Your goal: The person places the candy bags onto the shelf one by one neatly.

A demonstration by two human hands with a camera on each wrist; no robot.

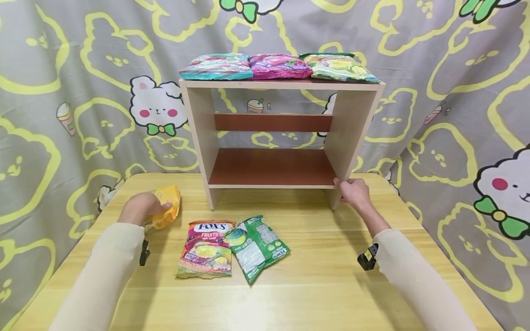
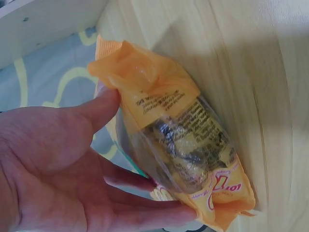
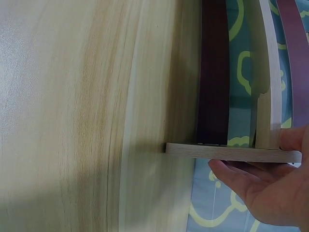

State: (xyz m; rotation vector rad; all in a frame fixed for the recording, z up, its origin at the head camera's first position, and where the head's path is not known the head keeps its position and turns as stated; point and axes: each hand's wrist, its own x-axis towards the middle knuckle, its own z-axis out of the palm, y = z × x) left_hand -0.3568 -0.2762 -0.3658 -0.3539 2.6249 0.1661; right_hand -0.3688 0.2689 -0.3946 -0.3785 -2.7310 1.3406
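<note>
At the table's left side my left hand (image 1: pixel 142 208) holds an orange candy bag (image 1: pixel 169 207). The left wrist view shows the thumb on one side of this bag (image 2: pixel 178 140) and fingers on the other; a clear window in the wrapper reveals dark and yellowish contents. My right hand (image 1: pixel 354 191) grips the lower right side panel of a small two-tier shelf (image 1: pixel 273 166). In the right wrist view the thumb and fingers lie on opposite faces of that panel (image 3: pixel 231 153). Between the hands lie a red-orange FOX'S Fruits candy bag (image 1: pixel 207 250) and a green candy bag (image 1: pixel 258 248).
On the shelf's top stand a teal candy bag (image 1: pixel 217 67), a magenta candy bag (image 1: pixel 280 67) and a yellow-green candy bag (image 1: pixel 339 67), side by side. A grey curtain (image 1: pixel 107 138) with yellow cartoon outlines surrounds the wooden table (image 1: pixel 306 294) at the back and sides.
</note>
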